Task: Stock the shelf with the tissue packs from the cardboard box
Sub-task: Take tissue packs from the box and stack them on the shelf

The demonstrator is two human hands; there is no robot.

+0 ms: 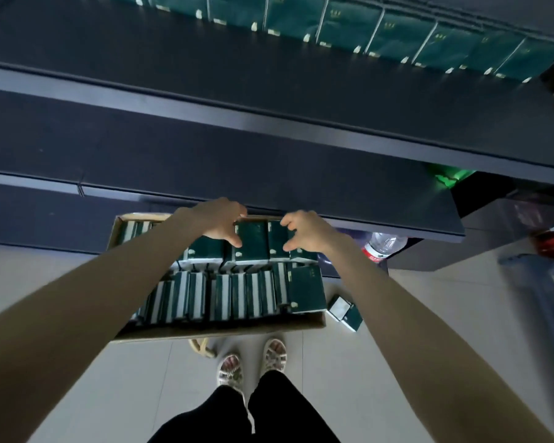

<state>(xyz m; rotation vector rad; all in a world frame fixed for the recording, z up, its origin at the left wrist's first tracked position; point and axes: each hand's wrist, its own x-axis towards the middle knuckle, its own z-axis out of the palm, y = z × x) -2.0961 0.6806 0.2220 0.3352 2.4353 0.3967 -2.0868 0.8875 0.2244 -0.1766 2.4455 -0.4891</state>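
An open cardboard box (pixel 224 330) on the floor holds several dark green tissue packs (pixel 224 298) standing in rows. My left hand (pixel 218 222) reaches into the far side of the box, its fingers and thumb curled round the left edge of a raised tissue pack (pixel 252 239). My right hand (pixel 306 233) curls in the same way round the neighbouring pack (pixel 278 239). Both packs stand a little higher than the rest. Above, a dark shelf (pixel 269 123) carries a row of green packs (pixel 365 36) along its top level.
One loose pack (pixel 346 312) lies on the tiled floor right of the box. A water bottle with a red label (pixel 381 247) lies under the shelf edge. My sandalled feet (pixel 253 362) stand just behind the box. The lower shelf boards (pixel 109 148) jut out over the box's far side.
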